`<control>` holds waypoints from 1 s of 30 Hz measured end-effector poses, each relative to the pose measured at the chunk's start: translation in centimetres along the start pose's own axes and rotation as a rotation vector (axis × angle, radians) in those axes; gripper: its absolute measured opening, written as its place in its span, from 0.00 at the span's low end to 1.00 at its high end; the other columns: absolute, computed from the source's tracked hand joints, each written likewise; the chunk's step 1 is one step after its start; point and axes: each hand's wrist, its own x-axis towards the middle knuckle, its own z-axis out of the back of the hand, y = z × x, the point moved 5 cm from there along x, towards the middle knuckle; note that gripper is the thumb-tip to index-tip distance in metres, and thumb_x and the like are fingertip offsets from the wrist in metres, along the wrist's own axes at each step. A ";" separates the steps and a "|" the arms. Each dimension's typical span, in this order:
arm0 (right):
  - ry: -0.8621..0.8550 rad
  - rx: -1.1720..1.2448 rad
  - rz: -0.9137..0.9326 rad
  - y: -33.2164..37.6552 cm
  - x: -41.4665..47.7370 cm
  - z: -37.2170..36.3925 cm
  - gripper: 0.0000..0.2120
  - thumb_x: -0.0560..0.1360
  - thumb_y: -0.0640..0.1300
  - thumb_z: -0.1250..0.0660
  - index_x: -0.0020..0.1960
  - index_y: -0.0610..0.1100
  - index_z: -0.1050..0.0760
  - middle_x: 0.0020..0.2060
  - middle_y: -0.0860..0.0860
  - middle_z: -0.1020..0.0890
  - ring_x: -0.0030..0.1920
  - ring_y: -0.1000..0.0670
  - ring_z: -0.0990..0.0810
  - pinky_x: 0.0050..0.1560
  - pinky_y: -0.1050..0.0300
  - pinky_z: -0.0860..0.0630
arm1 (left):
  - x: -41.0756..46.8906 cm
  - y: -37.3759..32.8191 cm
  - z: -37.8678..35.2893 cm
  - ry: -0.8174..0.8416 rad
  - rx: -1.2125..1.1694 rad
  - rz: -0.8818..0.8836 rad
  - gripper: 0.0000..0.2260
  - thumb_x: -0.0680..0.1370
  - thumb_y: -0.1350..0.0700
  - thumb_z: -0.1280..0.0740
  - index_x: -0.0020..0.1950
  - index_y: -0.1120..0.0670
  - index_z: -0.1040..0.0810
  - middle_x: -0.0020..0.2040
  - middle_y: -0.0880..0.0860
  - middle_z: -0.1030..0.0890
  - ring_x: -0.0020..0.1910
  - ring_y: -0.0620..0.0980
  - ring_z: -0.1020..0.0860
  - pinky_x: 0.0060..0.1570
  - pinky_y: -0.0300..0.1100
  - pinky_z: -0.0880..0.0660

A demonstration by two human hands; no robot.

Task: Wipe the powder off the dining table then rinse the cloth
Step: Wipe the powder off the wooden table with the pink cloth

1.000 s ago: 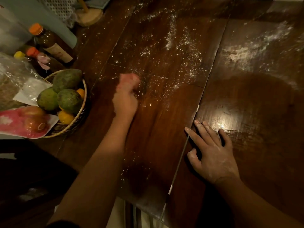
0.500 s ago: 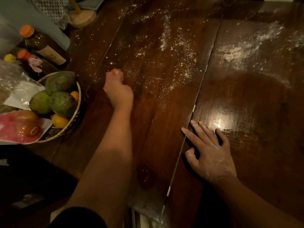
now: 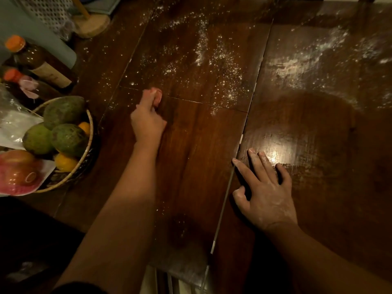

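Press small pinkish cloth (image 3: pixel 153 96), bunched in curled left hand (image 3: pixel 148 122), flat & sweep fwd thru white powder (image 3: pixel 200 52) scattered just beyond on dark wooden table (image 3: pixel 191 155), w/ right hand (image 3: pixel 265 192) spread flat as brace.

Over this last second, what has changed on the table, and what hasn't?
The left hand, gripping a pinkish cloth, swept a little left along the table, and the powder just below the cross seam has thinned. The right hand stayed flat on the wood; the fruit basket and bottles have not moved.
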 end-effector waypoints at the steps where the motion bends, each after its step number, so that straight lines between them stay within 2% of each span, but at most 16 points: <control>1: -0.005 0.001 -0.002 0.0 0.0 0.0 0.30 0.75 0.57 0.47 0.78 0.60 0.41 0.81 0.50 0.45 0.81 0.49 0.50 0.77 0.39 0.51 | 0.0 -1.7 -1.1 -0.042 0.034 -0.009 0.23 0.80 0.66 0.40 0.70 0.45 0.26 0.67 0.50 0.25 0.58 0.47 0.23 0.51 0.39 0.21; 3: -0.010 0.004 -0.007 -0.1 0.0 0.0 0.30 0.75 0.56 0.47 0.78 0.61 0.41 0.81 0.51 0.44 0.81 0.50 0.49 0.77 0.39 0.50 | -1.5 -5.6 -4.2 0.015 0.058 -0.111 0.24 0.80 0.68 0.41 0.71 0.47 0.27 0.70 0.50 0.27 0.61 0.47 0.24 0.51 0.34 0.23; 5: -0.014 0.008 -0.015 -0.1 0.0 0.0 0.30 0.75 0.56 0.47 0.77 0.61 0.40 0.81 0.51 0.44 0.81 0.50 0.49 0.77 0.39 0.49 | -4.7 -8.5 -6.8 0.162 0.083 -0.322 0.28 0.78 0.70 0.41 0.71 0.43 0.26 0.71 0.49 0.27 0.67 0.50 0.27 0.65 0.45 0.26; 6: -0.015 0.011 -0.018 0.0 0.0 0.0 0.30 0.75 0.56 0.47 0.77 0.61 0.40 0.81 0.51 0.43 0.81 0.50 0.48 0.77 0.40 0.49 | -6.4 -9.3 -7.5 0.262 0.099 -0.458 0.30 0.76 0.72 0.41 0.69 0.43 0.25 0.70 0.48 0.25 0.68 0.47 0.28 0.70 0.47 0.31; 8: -0.015 0.017 -0.021 0.0 0.0 0.0 0.30 0.74 0.56 0.47 0.77 0.61 0.39 0.81 0.51 0.43 0.81 0.50 0.48 0.76 0.40 0.49 | -8.3 -8.8 -7.4 0.507 0.067 -0.636 0.31 0.73 0.74 0.41 0.64 0.44 0.20 0.67 0.45 0.22 0.67 0.38 0.31 0.73 0.40 0.39; 10: -0.014 0.027 -0.020 0.1 0.1 0.0 0.30 0.74 0.56 0.46 0.77 0.62 0.39 0.81 0.52 0.43 0.81 0.51 0.48 0.77 0.40 0.50 | -8.1 -6.4 -5.6 0.661 0.016 -0.585 0.31 0.69 0.76 0.41 0.56 0.44 0.16 0.64 0.45 0.20 0.67 0.36 0.30 0.76 0.42 0.41; 13: -0.003 0.038 -0.024 0.0 0.2 0.0 0.30 0.75 0.56 0.47 0.77 0.63 0.41 0.81 0.52 0.45 0.81 0.52 0.50 0.77 0.41 0.51 | -5.1 -3.4 -2.6 0.530 -0.097 -0.312 0.31 0.71 0.76 0.43 0.50 0.43 0.15 0.62 0.47 0.18 0.63 0.40 0.24 0.70 0.47 0.29; 16: -0.003 0.036 -0.023 0.0 0.1 0.0 0.30 0.75 0.56 0.48 0.77 0.63 0.42 0.81 0.53 0.47 0.81 0.52 0.51 0.77 0.42 0.52 | -1.3 -3.4 -2.5 0.140 -0.081 -0.045 0.26 0.78 0.71 0.41 0.66 0.45 0.21 0.70 0.52 0.25 0.58 0.48 0.21 0.41 0.34 0.19; 17: -0.005 0.033 -0.023 -0.1 0.1 0.0 0.30 0.75 0.56 0.48 0.78 0.63 0.42 0.81 0.53 0.47 0.81 0.52 0.51 0.77 0.41 0.52 | -1.3 -4.9 -3.6 0.104 -0.029 -0.071 0.26 0.78 0.71 0.40 0.68 0.46 0.23 0.73 0.53 0.28 0.63 0.52 0.23 0.43 0.37 0.18; 18: -0.007 0.029 -0.024 0.0 0.1 0.0 0.30 0.75 0.56 0.47 0.78 0.63 0.42 0.81 0.53 0.46 0.81 0.52 0.51 0.77 0.41 0.51 | -1.8 -6.6 -5.5 0.136 0.044 -0.157 0.26 0.77 0.71 0.40 0.68 0.47 0.24 0.75 0.52 0.31 0.69 0.54 0.27 0.54 0.44 0.19; 20: -0.013 0.021 -0.027 0.0 0.1 0.1 0.30 0.75 0.56 0.47 0.77 0.63 0.41 0.81 0.53 0.45 0.81 0.52 0.50 0.76 0.41 0.50 | -4.6 -10.1 -9.2 0.285 0.144 -0.417 0.27 0.75 0.72 0.39 0.66 0.47 0.22 0.76 0.49 0.33 0.76 0.53 0.37 0.74 0.52 0.35; 22: -0.017 0.012 -0.030 0.1 0.1 0.1 0.30 0.75 0.56 0.47 0.77 0.62 0.41 0.81 0.52 0.44 0.81 0.52 0.49 0.76 0.42 0.50 | -7.9 -12.0 -10.7 0.442 0.150 -0.610 0.27 0.73 0.73 0.39 0.64 0.47 0.20 0.74 0.46 0.29 0.76 0.49 0.37 0.77 0.49 0.44; 24: -0.012 0.010 -0.030 0.1 0.1 0.1 0.30 0.75 0.56 0.47 0.77 0.62 0.41 0.81 0.52 0.44 0.81 0.52 0.49 0.76 0.43 0.51 | -9.3 -11.4 -9.8 0.586 0.081 -0.704 0.27 0.71 0.74 0.39 0.60 0.49 0.17 0.69 0.48 0.23 0.73 0.47 0.31 0.74 0.44 0.45; 27: -0.011 0.031 -0.032 0.1 0.1 0.2 0.29 0.75 0.55 0.47 0.77 0.63 0.41 0.81 0.53 0.45 0.81 0.52 0.50 0.76 0.43 0.52 | -8.0 -6.5 -6.9 0.711 -0.095 -0.570 0.29 0.67 0.76 0.42 0.52 0.49 0.15 0.64 0.49 0.20 0.68 0.44 0.27 0.74 0.47 0.37; 29: -0.005 0.036 -0.032 0.1 0.1 0.2 0.29 0.76 0.55 0.47 0.77 0.63 0.41 0.81 0.53 0.46 0.81 0.53 0.51 0.77 0.43 0.53 | -5.9 -3.5 -4.6 0.604 -0.163 -0.382 0.30 0.71 0.75 0.43 0.54 0.44 0.16 0.66 0.48 0.22 0.67 0.44 0.27 0.69 0.47 0.29; 30: -0.003 0.039 -0.031 0.1 0.1 0.2 0.29 0.76 0.56 0.47 0.77 0.63 0.42 0.81 0.53 0.46 0.81 0.53 0.52 0.77 0.43 0.53 | -4.7 -2.3 -3.5 0.492 -0.167 -0.289 0.30 0.74 0.74 0.43 0.61 0.42 0.19 0.69 0.48 0.24 0.67 0.43 0.27 0.66 0.40 0.27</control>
